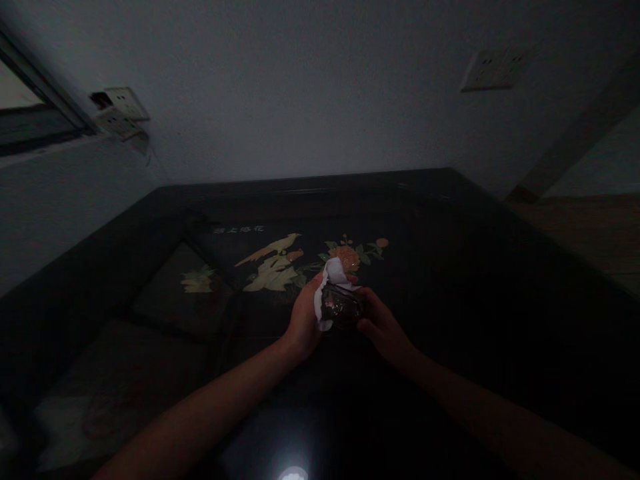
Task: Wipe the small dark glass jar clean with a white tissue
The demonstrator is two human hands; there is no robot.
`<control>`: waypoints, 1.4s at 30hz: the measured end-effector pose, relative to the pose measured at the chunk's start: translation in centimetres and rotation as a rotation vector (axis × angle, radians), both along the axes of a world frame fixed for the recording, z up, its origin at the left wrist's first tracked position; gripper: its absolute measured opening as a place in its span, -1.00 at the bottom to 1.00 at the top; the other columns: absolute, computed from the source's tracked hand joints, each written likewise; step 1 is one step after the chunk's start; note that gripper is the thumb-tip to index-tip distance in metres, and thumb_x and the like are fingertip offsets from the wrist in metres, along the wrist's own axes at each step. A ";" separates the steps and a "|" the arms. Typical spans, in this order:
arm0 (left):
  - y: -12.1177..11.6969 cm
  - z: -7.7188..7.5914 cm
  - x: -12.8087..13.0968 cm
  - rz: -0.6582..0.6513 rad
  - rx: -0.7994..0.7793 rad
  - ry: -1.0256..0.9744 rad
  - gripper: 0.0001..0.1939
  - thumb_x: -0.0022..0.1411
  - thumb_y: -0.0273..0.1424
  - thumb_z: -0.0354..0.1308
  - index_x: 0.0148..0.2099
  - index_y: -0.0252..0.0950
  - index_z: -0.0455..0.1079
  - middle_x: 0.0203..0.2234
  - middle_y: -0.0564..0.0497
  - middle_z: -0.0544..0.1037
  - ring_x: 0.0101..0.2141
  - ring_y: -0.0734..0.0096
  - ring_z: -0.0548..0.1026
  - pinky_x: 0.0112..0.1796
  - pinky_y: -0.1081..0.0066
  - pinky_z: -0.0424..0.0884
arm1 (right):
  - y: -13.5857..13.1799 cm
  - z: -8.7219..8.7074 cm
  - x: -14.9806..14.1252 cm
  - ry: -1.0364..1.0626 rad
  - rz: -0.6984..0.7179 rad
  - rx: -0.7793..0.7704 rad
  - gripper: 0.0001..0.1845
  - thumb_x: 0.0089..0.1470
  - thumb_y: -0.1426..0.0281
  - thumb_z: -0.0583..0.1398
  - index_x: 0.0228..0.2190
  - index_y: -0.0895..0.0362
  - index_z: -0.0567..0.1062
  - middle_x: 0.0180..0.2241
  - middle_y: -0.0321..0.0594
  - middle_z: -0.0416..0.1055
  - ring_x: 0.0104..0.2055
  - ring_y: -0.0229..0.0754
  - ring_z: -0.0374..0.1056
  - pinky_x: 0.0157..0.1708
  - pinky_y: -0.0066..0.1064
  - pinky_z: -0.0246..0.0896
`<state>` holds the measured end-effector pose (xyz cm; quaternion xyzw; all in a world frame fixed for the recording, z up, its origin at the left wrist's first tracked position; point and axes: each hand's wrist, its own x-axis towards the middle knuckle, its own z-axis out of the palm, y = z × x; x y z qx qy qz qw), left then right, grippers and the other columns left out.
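Note:
In the dim head view, my left hand (303, 319) is closed on a white cloth or tissue (331, 277), which is pressed against a small dark, shiny object (343, 307). My right hand (381, 328) grips that object from the right side, fingers wrapped round it. What the object is I cannot make out in the low light. Both hands hover above the dark glossy table (450, 267), just in front of its painted bird (273, 249) and flower (345, 254) design.
The table fills the corner against a pale wall. Wall sockets (120, 110) sit at upper left, and another socket plate (493, 68) at upper right. A glare spot (293, 473) reflects at the table's near edge. Wooden floor (590, 227) lies to the right.

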<state>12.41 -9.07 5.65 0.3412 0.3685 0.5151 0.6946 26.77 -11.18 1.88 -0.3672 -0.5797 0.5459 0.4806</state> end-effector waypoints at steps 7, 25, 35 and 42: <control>-0.1 0.3 -0.3 0.039 0.054 0.131 -0.65 0.22 -0.19 0.00 -0.22 -0.33 0.49 -0.39 -0.05 0.56 -0.29 0.23 0.49 -0.21 0.37 0.36 | -0.1 0.1 0.0 0.026 0.034 -0.015 -0.37 -0.08 -0.10 0.20 -0.12 0.05 0.26 -0.24 -0.16 0.46 -0.17 -0.06 0.43 -0.18 -0.26 0.34; -0.1 1.1 -1.1 0.007 0.514 0.568 -0.70 0.24 -0.24 0.02 -0.25 -0.31 0.50 -0.33 -0.08 0.53 -0.24 0.23 0.44 -0.14 0.32 0.31 | 0.1 -0.1 -0.1 0.079 -0.020 -0.094 -0.48 -0.12 0.06 0.30 -0.21 0.06 0.29 -0.26 -0.22 0.42 -0.22 -0.13 0.36 -0.24 -0.33 0.28; 0.0 0.2 0.4 -0.035 -0.160 -0.030 -0.62 0.07 -0.13 0.07 -0.34 -0.38 0.46 -0.46 -0.07 0.56 -0.33 0.21 0.52 -0.27 0.35 0.41 | 0.1 0.2 0.1 0.099 0.066 -0.081 -0.39 -0.15 -0.05 0.28 -0.18 0.03 0.27 -0.24 -0.17 0.43 -0.16 -0.07 0.39 -0.20 -0.29 0.30; -0.5 0.6 -0.8 0.088 0.432 0.503 -0.61 0.30 -0.21 -0.13 -0.20 -0.33 0.44 -0.28 -0.08 0.54 -0.24 0.26 0.47 -0.20 0.34 0.37 | 0.1 -0.1 0.0 0.061 0.020 -0.085 -0.40 -0.15 -0.03 0.29 -0.18 0.06 0.27 -0.26 -0.19 0.41 -0.21 -0.10 0.36 -0.25 -0.33 0.28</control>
